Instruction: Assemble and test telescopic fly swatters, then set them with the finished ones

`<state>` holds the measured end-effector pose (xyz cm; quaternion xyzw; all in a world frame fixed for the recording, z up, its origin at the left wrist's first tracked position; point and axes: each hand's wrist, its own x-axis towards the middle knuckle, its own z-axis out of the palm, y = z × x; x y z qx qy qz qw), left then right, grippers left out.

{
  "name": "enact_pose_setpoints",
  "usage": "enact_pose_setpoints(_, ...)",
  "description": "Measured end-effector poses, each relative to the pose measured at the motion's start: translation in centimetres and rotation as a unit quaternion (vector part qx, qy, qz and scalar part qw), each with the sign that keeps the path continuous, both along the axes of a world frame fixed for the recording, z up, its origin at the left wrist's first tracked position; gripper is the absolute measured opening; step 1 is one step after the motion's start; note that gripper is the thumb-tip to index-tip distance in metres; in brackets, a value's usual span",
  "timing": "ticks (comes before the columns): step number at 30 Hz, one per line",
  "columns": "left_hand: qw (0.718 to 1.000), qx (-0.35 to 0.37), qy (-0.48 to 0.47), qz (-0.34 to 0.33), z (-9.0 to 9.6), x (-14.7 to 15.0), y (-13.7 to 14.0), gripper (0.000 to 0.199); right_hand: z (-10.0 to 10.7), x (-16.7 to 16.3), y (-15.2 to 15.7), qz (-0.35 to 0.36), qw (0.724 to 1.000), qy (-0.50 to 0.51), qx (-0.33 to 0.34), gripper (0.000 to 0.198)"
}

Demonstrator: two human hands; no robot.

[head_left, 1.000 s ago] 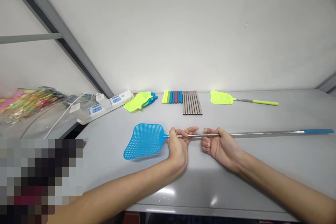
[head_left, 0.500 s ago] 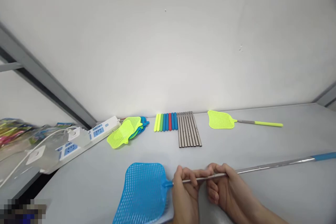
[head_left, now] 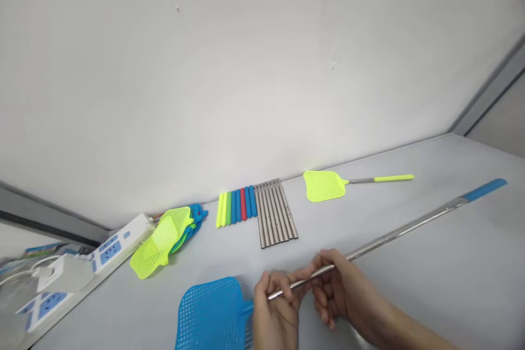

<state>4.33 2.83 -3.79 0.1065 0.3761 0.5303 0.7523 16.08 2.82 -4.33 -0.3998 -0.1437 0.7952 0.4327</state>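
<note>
A blue fly swatter [head_left: 211, 311] with an extended metal telescopic rod lies across both hands. Its mesh head is at the lower left, and its blue grip [head_left: 486, 190] points to the upper right. My left hand [head_left: 275, 309] pinches the thin rod close to the head, hiding part of the joint. Just to its right, my right hand [head_left: 336, 287] has thumb and fingers closed around the rod. Beyond the hands, a row of loose metal rods [head_left: 275, 213] lies beside coloured grips [head_left: 237, 206] in yellow, green, blue and red.
A finished-looking yellow fly swatter [head_left: 326, 186] lies at the back by the wall. Yellow, green and blue swatter heads [head_left: 159, 243] are piled at the left. Next to them runs a white power strip [head_left: 123, 243] with plugs and a cable. A grey frame post stands at the right.
The view has turned right and tilted. The swatter's grip end has come fully into view and the rod slants more steeply upward. Both hands remain on the rod.
</note>
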Motion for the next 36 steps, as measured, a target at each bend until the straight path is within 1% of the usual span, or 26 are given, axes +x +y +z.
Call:
enact_pose_setpoints(3,1.000,-0.004,-0.019,-0.018,0.3,-0.4,0.7,0.036,-0.6,-0.4,0.1,-0.017,1.000,-0.013,-0.009,0.038)
enact_pose_setpoints(5,0.998,-0.001,-0.035,-0.049,0.5,-0.6,1.1,0.035,-1.0,-0.6,0.1,-0.030,1.000,-0.004,-0.004,0.038)
enact_pose_setpoints(9,0.994,0.029,-0.055,-0.094,0.8,-1.2,1.7,0.032,-0.9,-0.8,0.2,-0.043,0.999,-0.027,-0.015,0.038)
enact_pose_setpoints(13,0.993,0.055,-0.041,-0.099,0.9,-1.6,1.9,0.035,-0.2,-1.0,-0.1,-0.061,0.997,-0.049,0.010,0.039)
enact_pose_setpoints(18,0.990,0.077,-0.039,-0.110,0.6,-1.9,1.7,0.036,0.3,-0.9,-0.7,-0.054,0.995,-0.063,0.046,0.038)
enact_pose_setpoints(21,0.987,0.093,-0.052,-0.117,0.2,-2.1,1.5,0.036,0.5,-0.7,-0.9,-0.052,0.996,-0.064,0.044,0.032)
enact_pose_setpoints(24,0.985,0.105,-0.055,-0.126,-0.1,-2.0,1.2,0.037,0.6,-0.6,-1.1,-0.052,0.996,-0.059,0.044,0.032)
enact_pose_setpoints(26,0.985,0.111,-0.046,-0.122,-0.2,-2.0,1.0,0.039,0.6,-0.6,-1.1,-0.054,0.996,-0.052,0.053,0.034)
enact_pose_setpoints(30,0.989,0.124,-0.005,-0.083,0.1,-2.0,0.9,0.044,0.3,-0.8,-0.8,-0.040,0.996,-0.048,0.062,0.036)
enact_pose_setpoints(33,0.989,0.131,0.038,-0.057,0.3,-2.4,1.3,0.045,0.2,-1.2,0.0,-0.008,0.996,-0.044,0.077,0.038)
enact_pose_setpoints(36,0.988,0.134,0.060,-0.041,0.3,-2.9,1.9,0.045,0.3,-1.7,0.8,-0.005,0.994,-0.036,0.105,0.038)
